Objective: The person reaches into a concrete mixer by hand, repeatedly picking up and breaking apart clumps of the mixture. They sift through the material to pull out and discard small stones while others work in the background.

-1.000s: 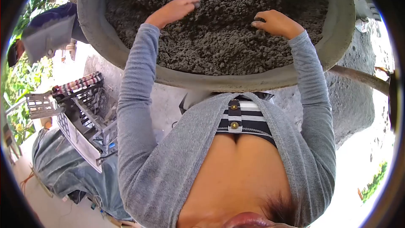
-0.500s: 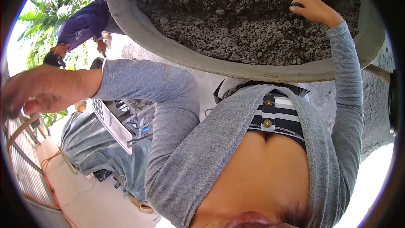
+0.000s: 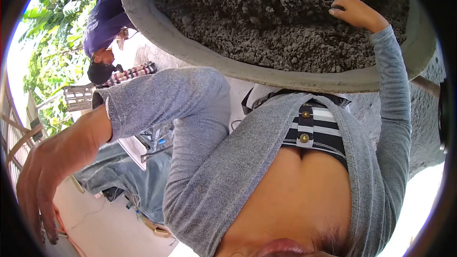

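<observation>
Beyond my waist is a large round tub (image 3: 200, 62) with a mortar-smeared rim. It holds grey, crumbly cement mix (image 3: 285, 43), clumpy and moist-looking. My right hand (image 3: 360, 14) is over the mix at the right, thumb and fingers curled together. A dark patch shows between them, but I cannot make out whether it is an object. Out to the left, away from the tub, my left hand (image 3: 59, 162) hangs with fingers stretched and slightly apart. Its fingertips are smudged grey, and nothing is in it.
Another person (image 3: 102, 31) in a dark purple shirt bends over beyond the tub at left. Grey tarp (image 3: 138, 171) covers a pile behind my left arm, with a metal frame (image 3: 135, 150) beside it. A grey crate (image 3: 78, 99) and green plants (image 3: 59, 24) stand at left.
My left hand has swung from a blurred, raised position down the frame, its fingers now extended. My right hand has barely moved. The other person's head and body have shifted right.
</observation>
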The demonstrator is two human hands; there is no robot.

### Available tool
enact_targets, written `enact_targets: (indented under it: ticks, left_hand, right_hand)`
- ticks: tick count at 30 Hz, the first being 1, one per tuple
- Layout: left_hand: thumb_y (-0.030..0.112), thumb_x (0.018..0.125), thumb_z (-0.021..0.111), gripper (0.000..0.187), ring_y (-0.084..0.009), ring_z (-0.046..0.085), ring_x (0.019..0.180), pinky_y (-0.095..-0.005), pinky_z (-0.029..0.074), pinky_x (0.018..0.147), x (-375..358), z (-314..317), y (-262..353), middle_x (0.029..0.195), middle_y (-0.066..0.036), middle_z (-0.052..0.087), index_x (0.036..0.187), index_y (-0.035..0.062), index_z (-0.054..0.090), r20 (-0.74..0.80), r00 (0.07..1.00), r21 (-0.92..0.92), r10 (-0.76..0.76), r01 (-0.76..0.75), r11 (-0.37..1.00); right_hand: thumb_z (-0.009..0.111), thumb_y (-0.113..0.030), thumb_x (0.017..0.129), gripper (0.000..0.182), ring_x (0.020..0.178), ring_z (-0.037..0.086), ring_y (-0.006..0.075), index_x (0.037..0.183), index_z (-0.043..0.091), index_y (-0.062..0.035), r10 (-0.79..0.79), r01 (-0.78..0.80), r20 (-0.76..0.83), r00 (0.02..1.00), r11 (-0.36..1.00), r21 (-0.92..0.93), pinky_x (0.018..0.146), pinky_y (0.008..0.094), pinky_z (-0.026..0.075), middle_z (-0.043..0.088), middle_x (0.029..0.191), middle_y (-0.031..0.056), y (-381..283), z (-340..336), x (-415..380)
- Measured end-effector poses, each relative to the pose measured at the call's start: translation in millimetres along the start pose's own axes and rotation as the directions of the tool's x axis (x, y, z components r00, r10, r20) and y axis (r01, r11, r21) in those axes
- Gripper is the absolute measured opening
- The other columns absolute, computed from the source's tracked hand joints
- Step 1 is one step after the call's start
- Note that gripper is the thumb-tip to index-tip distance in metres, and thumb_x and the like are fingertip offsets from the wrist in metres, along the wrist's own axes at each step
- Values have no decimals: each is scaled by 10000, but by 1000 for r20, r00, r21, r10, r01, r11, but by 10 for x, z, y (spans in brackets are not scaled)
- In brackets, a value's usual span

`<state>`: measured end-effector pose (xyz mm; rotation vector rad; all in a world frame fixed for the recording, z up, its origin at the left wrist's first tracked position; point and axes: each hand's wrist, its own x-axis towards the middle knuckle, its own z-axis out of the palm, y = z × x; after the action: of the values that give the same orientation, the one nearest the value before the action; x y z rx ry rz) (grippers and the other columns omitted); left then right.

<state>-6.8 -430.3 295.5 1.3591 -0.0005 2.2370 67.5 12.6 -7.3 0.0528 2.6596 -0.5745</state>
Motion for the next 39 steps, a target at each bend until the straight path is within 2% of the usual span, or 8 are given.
enact_targets:
  ticks: [7,8,10,16,19,26,33,39]
  left_hand:
    - [66,808,551,326,-242,584,997,-346,477,943,-135,-188,-110,1143,-185,562,1109,-61,554,-35,991,63,133,-130,990]
    - [130,831,540,372,-296,571,1075,-413,446,995,-243,-292,65,1179,-206,552,1146,-69,534,-77,989,473,122,-72,878]
    - [207,850,526,455,-357,501,1193,-484,398,1031,-280,-428,-509,1253,-245,516,1199,-85,516,-195,976,483,-96,180,857]
    - [174,884,401,489,-291,376,1320,-449,305,1096,-851,-1053,-527,1398,-167,435,1324,-26,477,-608,778,736,160,628,-254]
    - [137,907,429,402,-184,502,1210,-341,408,991,-959,-1190,-301,1299,-99,550,1279,42,550,-608,774,673,177,621,-403]
    - [209,923,437,417,-198,481,1229,-338,380,1013,-720,-1389,351,1351,-78,504,1310,89,534,-615,764,618,197,622,-482]
    - [458,953,359,523,-273,228,1408,-451,228,1124,-532,-1989,826,1500,-109,306,1396,197,457,-593,805,610,-9,443,-657]
    - [639,897,357,567,-638,3,1311,-719,97,1034,-913,-2113,296,1546,-172,55,1380,355,442,-746,665,409,15,477,-778]
  right_hand:
    - [548,-357,932,414,956,606,343,1128,604,3,37,-37,38,999,999,4,845,404,471,641,1039,175,23,-156,-91]
    - [543,-362,937,425,993,602,339,1158,595,-3,-19,19,-103,994,1000,-6,869,396,465,634,1087,173,158,-150,-132]
    - [537,-367,942,437,1029,599,334,1187,585,-8,-74,68,-237,969,997,-32,893,388,459,627,1135,172,241,-236,-265]
    - [529,-369,957,448,1083,583,222,1251,554,-31,-52,76,-196,979,990,116,884,341,463,609,1212,122,-106,-638,-952]
    - [553,-361,945,437,971,601,212,1229,570,-30,11,5,-119,993,991,131,822,339,478,629,1149,118,-349,-673,-1141]
    - [571,-382,932,458,946,573,186,1247,560,-50,-128,146,-106,986,974,174,748,310,484,582,1162,97,-844,-810,-899]
    - [594,-526,865,628,1210,487,315,1293,521,-72,-498,479,-400,769,864,-155,1004,414,408,500,1314,167,-1761,-868,-309]
    - [640,-526,835,745,1234,475,333,1356,432,-37,-486,495,-590,644,853,-163,1029,436,382,473,1342,212,-2240,-1025,300]
